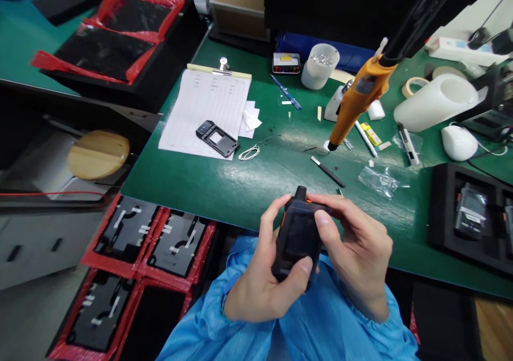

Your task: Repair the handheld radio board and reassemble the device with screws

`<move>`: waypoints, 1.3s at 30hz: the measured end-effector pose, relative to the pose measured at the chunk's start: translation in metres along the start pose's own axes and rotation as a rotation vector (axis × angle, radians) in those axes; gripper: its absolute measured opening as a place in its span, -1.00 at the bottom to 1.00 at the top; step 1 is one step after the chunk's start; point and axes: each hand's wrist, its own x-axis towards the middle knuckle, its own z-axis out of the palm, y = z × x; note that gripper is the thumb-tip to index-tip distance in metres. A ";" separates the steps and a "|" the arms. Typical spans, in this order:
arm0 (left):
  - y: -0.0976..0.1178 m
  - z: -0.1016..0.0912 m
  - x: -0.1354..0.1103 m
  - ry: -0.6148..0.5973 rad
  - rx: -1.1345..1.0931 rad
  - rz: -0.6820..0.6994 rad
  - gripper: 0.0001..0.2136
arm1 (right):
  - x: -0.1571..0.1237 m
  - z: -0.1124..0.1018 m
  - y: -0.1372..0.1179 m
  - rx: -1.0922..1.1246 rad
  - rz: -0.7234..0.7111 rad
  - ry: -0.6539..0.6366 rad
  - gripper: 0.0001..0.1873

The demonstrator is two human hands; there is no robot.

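Note:
A black handheld radio [298, 232] with a stubby antenna, a dark screen and orange side parts is held over the near edge of the bench. My left hand [272, 281] wraps round its left side and lower end, the thumb lying across the lower front. On the upper right side, my right hand [356, 248] grips the same device, with the thumb by the screen's upper corner and a finger along the top. Just beyond lies a black-handled blade tool [327, 171]. An orange electric screwdriver [358, 96] hangs above the bench, its tip pointing down.
Paper sheets on a clipboard [212, 101] carry a black device housing [217, 137]. A foam tray [449, 211] with devices sits at right. Red-lined trays of dark panels [176, 243] are low at left. A white cup of screws [318, 67] and a mouse [459, 141] stand farther back.

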 end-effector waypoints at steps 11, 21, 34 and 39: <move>-0.008 0.003 0.008 0.068 -0.041 0.041 0.05 | 0.008 -0.014 0.007 0.078 -0.077 -0.168 -0.39; 0.000 0.001 0.009 0.019 -0.006 -0.020 -0.02 | 0.012 -0.009 0.007 0.014 0.021 -0.039 -0.62; -0.005 -0.008 0.011 0.008 0.050 0.026 -0.15 | 0.018 -0.011 0.010 -0.233 -0.183 -0.264 -0.22; -0.004 -0.007 0.011 -0.015 0.058 -0.050 -0.11 | 0.019 -0.006 0.010 -0.217 -0.153 -0.131 -0.66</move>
